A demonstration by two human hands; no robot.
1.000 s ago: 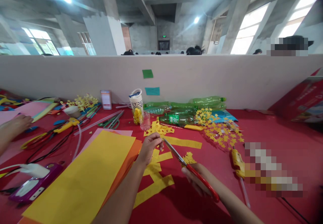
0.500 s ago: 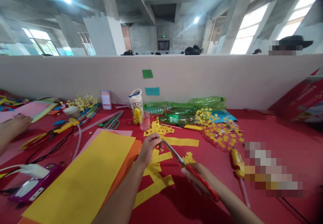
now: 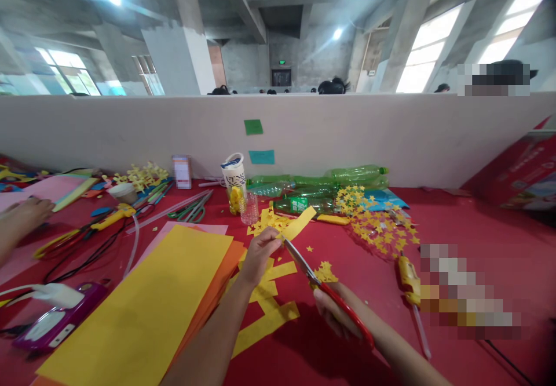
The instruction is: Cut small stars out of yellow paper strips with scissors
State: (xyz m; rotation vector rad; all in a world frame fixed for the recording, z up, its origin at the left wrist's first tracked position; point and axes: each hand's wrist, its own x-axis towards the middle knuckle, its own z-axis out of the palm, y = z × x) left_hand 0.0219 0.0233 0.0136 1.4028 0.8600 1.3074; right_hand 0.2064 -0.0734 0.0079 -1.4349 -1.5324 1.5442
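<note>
Yellow strip (image 3: 301, 222) sits between left fingers (image 3: 269, 235) (pinched together).

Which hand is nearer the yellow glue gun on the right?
Right: the right hand is left of the glue gun; the left hand is farther left, by the scissor blades.

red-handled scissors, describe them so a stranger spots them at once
On the red-covered table, find the big yellow sheet, then look right, past the wearer's left hand, to the right hand. It holds the red-handled scissors, blades toward the left hand. Red handles set them apart from the green-handled scissors lying beyond the sheet.
</note>
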